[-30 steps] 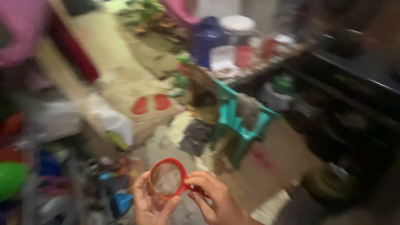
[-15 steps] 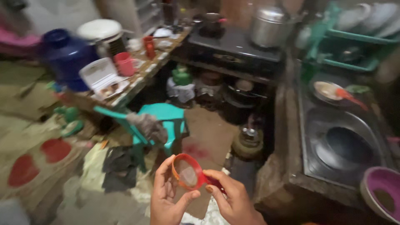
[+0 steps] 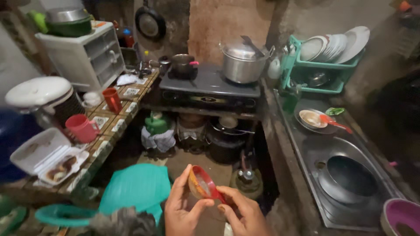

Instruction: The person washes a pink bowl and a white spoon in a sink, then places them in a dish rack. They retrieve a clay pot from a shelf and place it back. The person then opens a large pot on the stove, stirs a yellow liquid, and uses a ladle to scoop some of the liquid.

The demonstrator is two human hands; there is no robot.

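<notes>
While the head camera looks down, a small red strainer [image 3: 202,182] is held low in the middle, above the floor. Its round rim is touched by the fingers of the left hand [image 3: 183,209], which are curled around it. Its red handle is pinched by the right hand [image 3: 243,214]. A teal chair [image 3: 131,189] is seen just beside the left hand. A metal sink [image 3: 345,175] is seen well apart, at the right edge.

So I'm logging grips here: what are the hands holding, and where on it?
A small red-rimmed strainer: left hand cups its rim, right hand pinches the red handle.
</notes>
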